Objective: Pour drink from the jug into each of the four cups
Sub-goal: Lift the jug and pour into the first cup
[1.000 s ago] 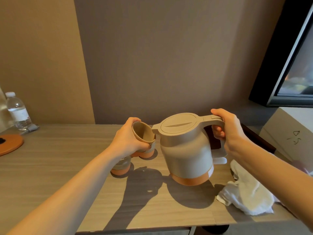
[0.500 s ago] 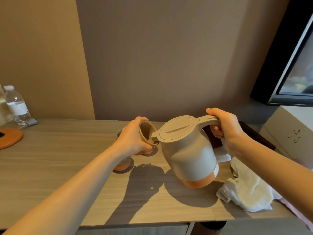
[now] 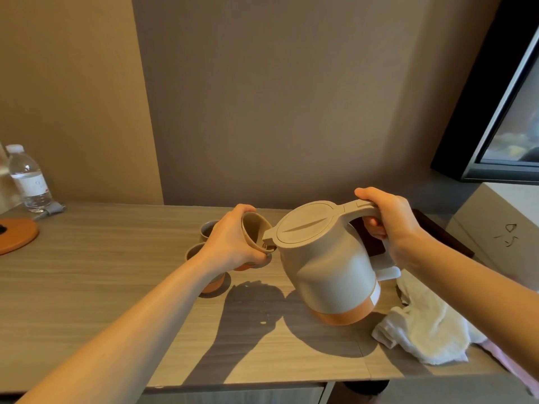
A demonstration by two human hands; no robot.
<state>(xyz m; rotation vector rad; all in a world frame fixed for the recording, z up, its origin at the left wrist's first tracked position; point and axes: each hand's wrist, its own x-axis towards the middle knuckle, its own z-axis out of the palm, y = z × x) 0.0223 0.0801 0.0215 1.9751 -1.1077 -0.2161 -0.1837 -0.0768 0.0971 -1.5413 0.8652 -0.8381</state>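
A beige jug (image 3: pixel 326 266) with an orange base hangs tilted to the left above the wooden table (image 3: pixel 87 275). My right hand (image 3: pixel 388 225) grips its handle. My left hand (image 3: pixel 233 243) holds a small beige cup (image 3: pixel 254 233), tipped with its mouth toward the jug's spout, which reaches the cup's rim. Two more cups stand on the table behind my left hand: one at the back (image 3: pixel 207 230) and a nearer one (image 3: pixel 215 282) with an orange base, partly hidden by my wrist. A fourth cup is not visible.
A white cloth (image 3: pixel 423 330) lies crumpled at the table's right front. A water bottle (image 3: pixel 26 179) and an orange round mat (image 3: pixel 16 239) sit at the far left. A white box (image 3: pixel 501 228) and a dark screen (image 3: pixel 501 112) stand on the right.
The jug has lifted off the table and tilted further left, its spout now at the rim of the cup. My left hand has tipped the cup more toward the jug.
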